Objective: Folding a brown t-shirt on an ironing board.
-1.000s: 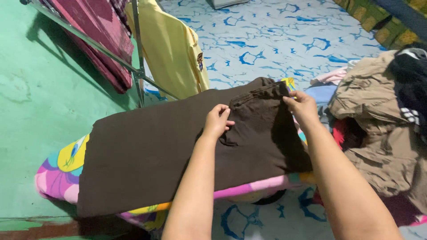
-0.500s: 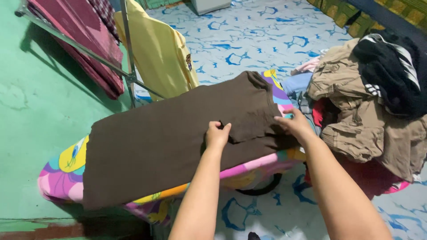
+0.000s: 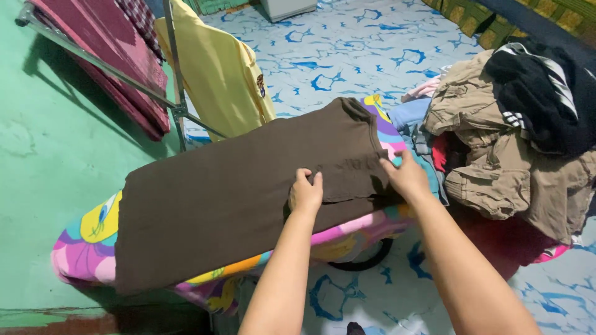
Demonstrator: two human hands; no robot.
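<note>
Brown garment [image 3: 236, 198] spread flat on a colourful padded board, both hands pressing on it.

One brown garment lies lengthwise over the one board [image 3: 87, 248] — a bright cover of pink, yellow and purple shows at its edges. The left hand [image 3: 306, 193] rests with fingers curled on a fold near the middle; the right hand [image 3: 406, 177] pinches the cloth just beside it, toward the collar end. One yellow shirt [image 3: 217, 74] hangs from a metal rack [image 3: 177, 93], next to a maroon cloth [image 3: 118, 68]. One heap of clothes [image 3: 515, 142] — khaki, black, red — sits right of the board. Floor [image 3: 347, 49] is blue-patterned; wall [image 3: 43, 155] is green.
</note>
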